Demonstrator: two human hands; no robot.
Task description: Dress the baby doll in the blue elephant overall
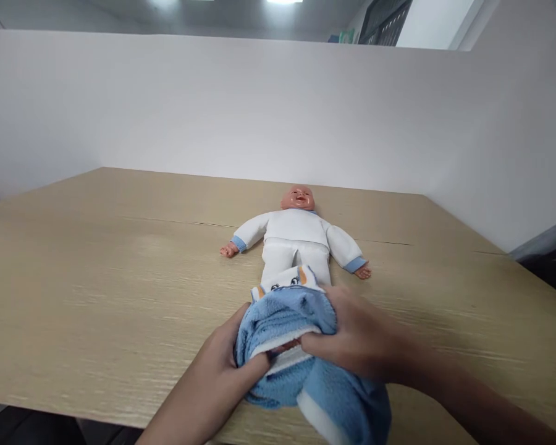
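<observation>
A baby doll (296, 238) in a white suit with blue cuffs lies on its back on the wooden table (102, 272), head away from me. At its feet is a bunched blue fleece garment (287, 321) with a white lining. My left hand (217, 377) pinches the garment's left edge. My right hand (356, 337) grips its right edge, fingers curled into the opening. The doll's feet, in white socks with a printed pattern (290, 281), touch the garment's far rim.
White partition walls (259, 111) close in the table at the back and right. The table's near edge runs below my hands. A dark object (551, 259) sits past the right corner.
</observation>
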